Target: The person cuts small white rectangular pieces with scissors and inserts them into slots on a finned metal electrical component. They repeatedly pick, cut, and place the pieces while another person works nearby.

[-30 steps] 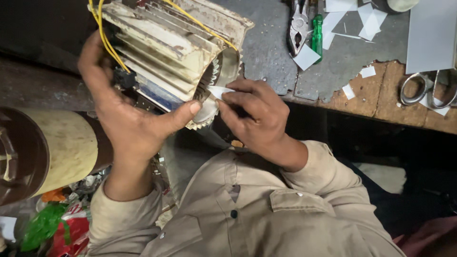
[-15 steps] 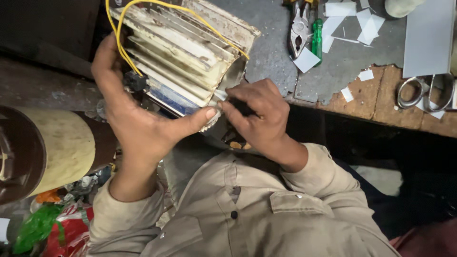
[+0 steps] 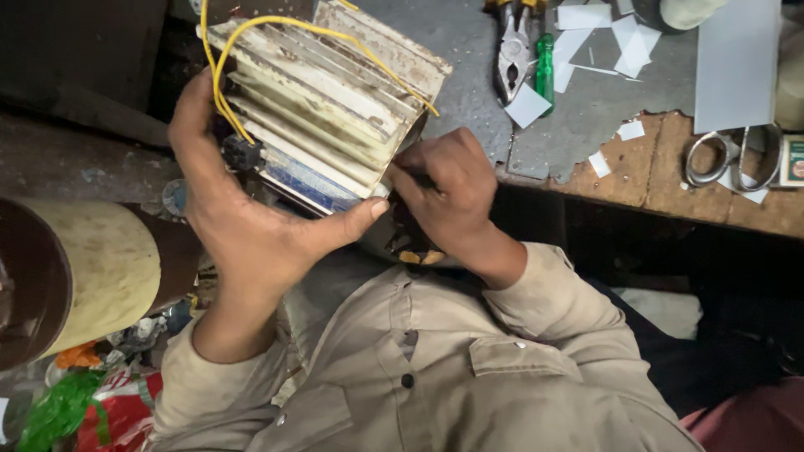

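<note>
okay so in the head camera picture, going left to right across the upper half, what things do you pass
Left hand gripping the finned motor housing → right hand at the housing's end → pliers → green-handled screwdriver → white paper scraps → grey sheet, with scissors below it.

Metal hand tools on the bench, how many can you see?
3: pliers at top centre, a green-handled screwdriver just right of them, scissors at the right edge. Others may lie out of frame.

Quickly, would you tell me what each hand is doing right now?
Left hand: open, clasping the finned motor housing.
Right hand: closed at the housing's end; contents hidden.
</note>
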A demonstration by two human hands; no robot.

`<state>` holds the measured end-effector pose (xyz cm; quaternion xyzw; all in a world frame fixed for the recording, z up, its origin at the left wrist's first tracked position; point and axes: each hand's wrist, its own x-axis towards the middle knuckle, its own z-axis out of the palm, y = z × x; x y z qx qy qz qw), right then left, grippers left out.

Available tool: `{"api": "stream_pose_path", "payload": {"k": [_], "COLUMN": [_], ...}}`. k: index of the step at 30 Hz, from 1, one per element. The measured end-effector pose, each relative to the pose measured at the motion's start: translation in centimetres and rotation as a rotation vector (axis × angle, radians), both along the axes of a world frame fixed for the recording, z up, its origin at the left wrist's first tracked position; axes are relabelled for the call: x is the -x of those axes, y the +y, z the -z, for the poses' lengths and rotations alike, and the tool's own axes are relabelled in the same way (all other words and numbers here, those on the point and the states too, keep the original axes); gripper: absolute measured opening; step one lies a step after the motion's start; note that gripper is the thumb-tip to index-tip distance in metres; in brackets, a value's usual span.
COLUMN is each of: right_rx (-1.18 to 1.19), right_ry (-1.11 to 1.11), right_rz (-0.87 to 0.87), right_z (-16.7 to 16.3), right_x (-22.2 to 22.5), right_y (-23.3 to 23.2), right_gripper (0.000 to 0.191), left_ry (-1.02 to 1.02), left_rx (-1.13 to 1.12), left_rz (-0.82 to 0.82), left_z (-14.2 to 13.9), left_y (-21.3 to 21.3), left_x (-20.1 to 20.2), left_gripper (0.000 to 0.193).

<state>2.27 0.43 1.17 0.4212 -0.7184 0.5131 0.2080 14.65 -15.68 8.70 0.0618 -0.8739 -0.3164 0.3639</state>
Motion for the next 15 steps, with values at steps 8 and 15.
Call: {"api": "stream_pose_path", "payload": {"k": [8, 15], "right_rx": [-0.055, -0.523], "right_ry": [0.061, 0.066], "right_rz": [0.111, 0.541], "right_z": [-1.0, -2.6], "right_x": [1.3, 5.0], "right_y": [3.1, 9.9], "right_gripper": [0.032, 0.034], "left_ry": [-0.024, -0.055], "left_rx": [0.007, 0.157], "left_rz": [0.008, -0.042], "left_z": [-0.5, -1.9], "left_y": [0.9, 0.6], "left_x": [0.7, 2.1], "left_gripper": [0.112, 0.114]}}
